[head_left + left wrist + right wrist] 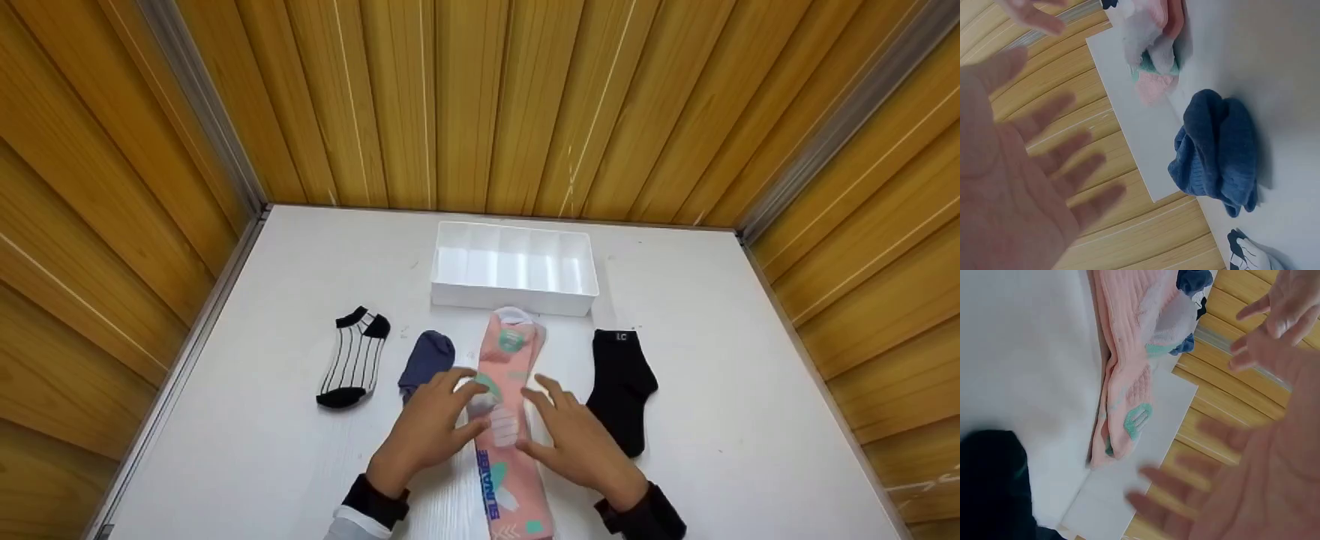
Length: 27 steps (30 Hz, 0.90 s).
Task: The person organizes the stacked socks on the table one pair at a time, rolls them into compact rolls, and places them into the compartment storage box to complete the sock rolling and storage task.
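Note:
A long pink sock (pixel 517 465) with green and white patches lies lengthwise on the table, its blue lettering along the near left side. In the head view my left hand (pixel 431 427) hovers at the sock's left edge, fingers spread and slightly bent. My right hand (pixel 574 442) mirrors it at the right edge, holding nothing. Both palms look bare in the wrist views, where the fingers stand apart from the pink sock (pixel 1126 377). A dark blue sock (pixel 1219 152) sits bunched beside my left hand. Partly behind my right hand is a black sock (pixel 621 375).
At the far left lies a white ankle sock (pixel 349 360) with black stripes. Beyond the pink sock's far end stands a white divided box (pixel 517 298). Wood-patterned walls (pixel 465 105) enclose the white table (pixel 750 420) at the back and sides.

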Tool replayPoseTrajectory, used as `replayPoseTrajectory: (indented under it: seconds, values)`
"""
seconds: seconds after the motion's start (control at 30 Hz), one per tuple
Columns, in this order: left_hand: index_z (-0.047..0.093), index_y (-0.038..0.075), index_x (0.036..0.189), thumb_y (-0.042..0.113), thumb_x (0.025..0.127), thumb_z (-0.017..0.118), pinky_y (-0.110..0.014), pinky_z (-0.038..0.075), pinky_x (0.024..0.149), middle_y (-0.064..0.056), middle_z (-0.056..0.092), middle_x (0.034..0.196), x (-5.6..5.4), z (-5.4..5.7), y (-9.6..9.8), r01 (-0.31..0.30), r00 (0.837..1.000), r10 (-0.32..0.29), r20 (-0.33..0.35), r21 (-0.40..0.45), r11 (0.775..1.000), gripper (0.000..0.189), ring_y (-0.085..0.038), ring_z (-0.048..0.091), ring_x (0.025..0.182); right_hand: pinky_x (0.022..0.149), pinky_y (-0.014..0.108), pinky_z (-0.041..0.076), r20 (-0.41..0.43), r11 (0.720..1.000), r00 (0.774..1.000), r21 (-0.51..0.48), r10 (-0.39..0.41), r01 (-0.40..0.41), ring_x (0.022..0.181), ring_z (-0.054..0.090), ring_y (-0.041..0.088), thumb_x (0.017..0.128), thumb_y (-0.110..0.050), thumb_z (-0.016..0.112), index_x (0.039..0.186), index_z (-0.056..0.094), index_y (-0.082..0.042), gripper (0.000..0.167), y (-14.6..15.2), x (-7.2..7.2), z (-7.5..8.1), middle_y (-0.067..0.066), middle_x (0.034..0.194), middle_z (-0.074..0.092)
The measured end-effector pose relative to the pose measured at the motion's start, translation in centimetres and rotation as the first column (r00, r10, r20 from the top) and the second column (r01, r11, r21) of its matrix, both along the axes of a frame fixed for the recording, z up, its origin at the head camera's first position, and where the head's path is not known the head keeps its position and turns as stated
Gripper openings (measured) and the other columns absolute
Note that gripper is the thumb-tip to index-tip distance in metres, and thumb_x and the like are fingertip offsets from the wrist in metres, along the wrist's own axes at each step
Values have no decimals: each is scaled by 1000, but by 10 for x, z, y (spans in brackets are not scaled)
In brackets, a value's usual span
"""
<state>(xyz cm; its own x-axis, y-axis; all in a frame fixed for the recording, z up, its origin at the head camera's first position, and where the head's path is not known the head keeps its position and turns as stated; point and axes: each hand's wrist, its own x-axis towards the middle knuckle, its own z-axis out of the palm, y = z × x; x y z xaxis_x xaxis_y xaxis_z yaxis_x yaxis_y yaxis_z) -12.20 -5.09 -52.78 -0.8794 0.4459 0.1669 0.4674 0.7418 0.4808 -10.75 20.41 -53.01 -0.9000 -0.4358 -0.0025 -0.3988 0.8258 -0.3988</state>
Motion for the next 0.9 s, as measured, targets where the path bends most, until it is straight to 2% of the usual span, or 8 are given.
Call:
replayPoseTrajectory:
  seconds: [0.13,0.27,0.37,0.47,0.53,0.6,0.73,0.9]
  values:
    - [70,22,105,47,83,79,-28,50,73,9,64,100,20,-8,9,118,992,-115,54,-39,992,35,-8,59,86,78,28,52,49,976,975,-35,215,-214,95,55,10,78,-48,83,126,62,-18,60,9,20,-10,-1,121,56]
    - [66,26,92,55,71,86,-23,40,65,16,55,88,48,-24,22,225,971,-214,103,-117,967,41,0,48,76,77,23,48,-19,944,944,-16,329,-329,93,47,3,76,-65,79,131,59,-29,69,14,43,-33,-9,117,55]
    - [63,27,91,55,77,81,-22,34,61,14,51,88,65,-39,32,266,964,-264,37,-184,946,35,-2,44,77,77,20,47,-145,928,918,0,369,-373,93,46,3,81,-76,66,130,60,-29,68,17,54,-53,-9,118,55]
    - [59,26,90,49,90,69,-21,28,56,9,51,88,75,-51,39,235,956,-271,-111,-260,937,25,-6,42,75,76,17,45,-267,921,890,-21,370,-390,91,49,6,86,-73,60,111,65,-25,54,19,60,-66,-6,114,55]
    - [58,24,89,45,92,65,-20,26,53,8,51,87,79,-54,41,205,951,-258,-172,-277,939,22,-7,43,73,75,16,46,-287,924,893,-58,346,-377,92,53,7,87,-69,63,105,66,-24,49,19,64,-68,-4,115,57]
    - [60,24,88,49,89,68,-19,30,53,8,52,86,80,-53,41,196,954,-249,-168,-281,940,26,-7,45,73,73,16,49,-258,930,908,-79,330,-360,95,58,10,89,-63,65,102,66,-23,43,18,67,-64,-2,117,59]
    - [65,27,86,57,80,75,-19,39,57,11,56,85,78,-45,41,209,971,-231,-62,-250,946,33,-6,48,74,72,25,55,-76,951,955,-102,286,-293,98,65,15,94,-45,68,98,67,-22,23,13,69,-49,1,120,63]
    - [69,28,90,41,86,74,-18,37,56,12,58,86,77,-42,41,237,968,-248,-23,-229,944,15,-3,48,72,75,29,57,48,965,967,-87,251,-246,97,66,14,97,-30,62,94,70,-21,12,15,65,-38,0,119,66]
